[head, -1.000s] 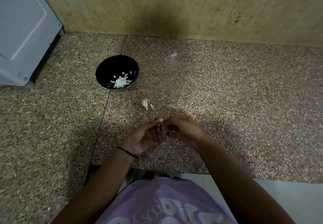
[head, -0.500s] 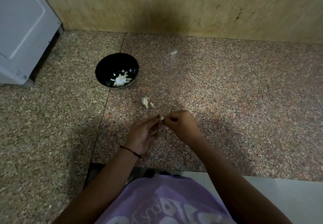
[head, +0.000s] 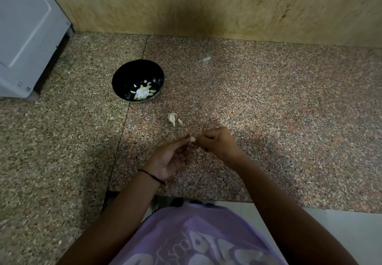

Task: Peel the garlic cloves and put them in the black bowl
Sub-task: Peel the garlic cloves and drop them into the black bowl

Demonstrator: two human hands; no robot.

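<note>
Pinching the garlic clove (head: 192,139) mid-frame, fingers of left hand (head: 169,159) and right hand (head: 219,144) have bared more white than before, so the black bowl (head: 138,78), upper left, probably comes next.

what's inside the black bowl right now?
The black bowl holds a small cluster of pale garlic cloves on its bottom, round a bright white patch. Count unreadable; the rim hides the near inner wall.

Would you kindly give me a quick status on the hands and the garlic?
Left hand and right hand both pinch one clove. Bowl holds peeled cloves. Loose garlic on counter between hands and bowl.
</note>
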